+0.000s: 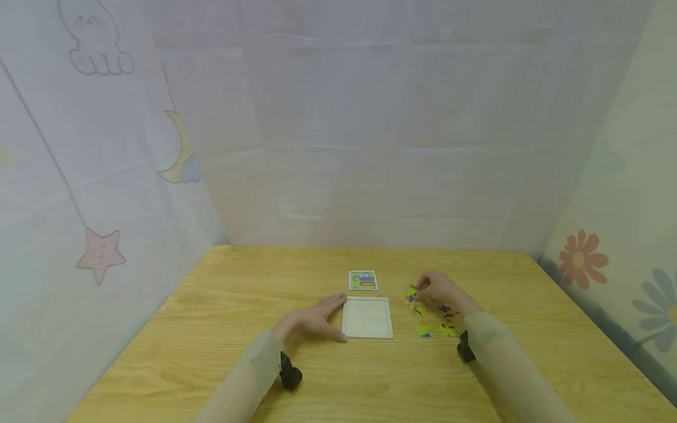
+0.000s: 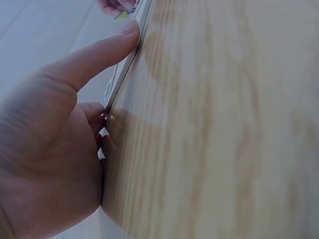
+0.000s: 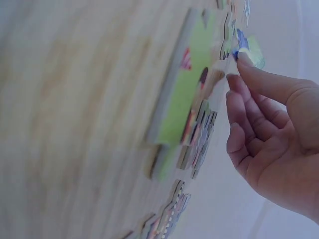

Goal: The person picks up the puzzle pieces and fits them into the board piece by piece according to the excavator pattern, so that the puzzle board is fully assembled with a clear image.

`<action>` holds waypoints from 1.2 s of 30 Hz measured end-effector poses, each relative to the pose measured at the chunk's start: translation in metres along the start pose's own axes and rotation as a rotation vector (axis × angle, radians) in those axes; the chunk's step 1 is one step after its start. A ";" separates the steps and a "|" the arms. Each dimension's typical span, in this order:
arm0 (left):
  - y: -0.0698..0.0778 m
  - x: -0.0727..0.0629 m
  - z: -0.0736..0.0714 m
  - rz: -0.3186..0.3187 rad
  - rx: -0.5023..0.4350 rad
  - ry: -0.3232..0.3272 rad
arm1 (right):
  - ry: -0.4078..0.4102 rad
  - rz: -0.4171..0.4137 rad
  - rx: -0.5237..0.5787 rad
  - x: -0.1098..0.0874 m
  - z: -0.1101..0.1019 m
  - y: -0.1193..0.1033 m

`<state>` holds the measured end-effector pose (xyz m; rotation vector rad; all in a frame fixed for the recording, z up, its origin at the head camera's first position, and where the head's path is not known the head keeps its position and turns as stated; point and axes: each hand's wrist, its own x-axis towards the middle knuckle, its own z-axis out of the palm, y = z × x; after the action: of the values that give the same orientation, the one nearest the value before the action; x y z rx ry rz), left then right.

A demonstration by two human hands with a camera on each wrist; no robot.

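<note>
My left hand (image 1: 313,320) rests at the left side of a white square puzzle tray (image 1: 367,318), thumb at its near corner and fingers by its far one. The left wrist view has the thumb (image 2: 99,59) along the tray's edge. To the right of the tray, my right hand (image 1: 440,288) pinches a green and blue puzzle piece (image 3: 253,50) between thumb and fingers, slightly off the table. Loose jigsaw pieces (image 1: 448,330), mostly green, lie beneath and nearer than that hand; a large green piece (image 3: 174,107) shows closest in the right wrist view.
Beyond the tray lies a small picture card (image 1: 362,280) with a coloured print. Everything lies on a wood-grain table (image 1: 264,276). Printed cloth (image 1: 338,147) hangs behind the table and along both sides.
</note>
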<state>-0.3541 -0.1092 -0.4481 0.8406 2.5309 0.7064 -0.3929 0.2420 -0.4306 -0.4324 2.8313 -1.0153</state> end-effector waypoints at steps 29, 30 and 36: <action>-0.005 0.000 0.006 0.018 -0.036 0.036 | 0.046 -0.038 0.221 -0.008 0.001 0.000; -0.004 0.001 0.006 0.020 -0.034 0.037 | 0.044 -0.034 0.238 -0.009 0.001 -0.001; -0.005 0.002 0.004 0.018 -0.013 0.037 | 0.007 -0.070 0.296 -0.010 0.000 -0.018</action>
<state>-0.3562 -0.1096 -0.4542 0.8547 2.5512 0.7501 -0.3794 0.2315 -0.4186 -0.4986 2.6251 -1.4232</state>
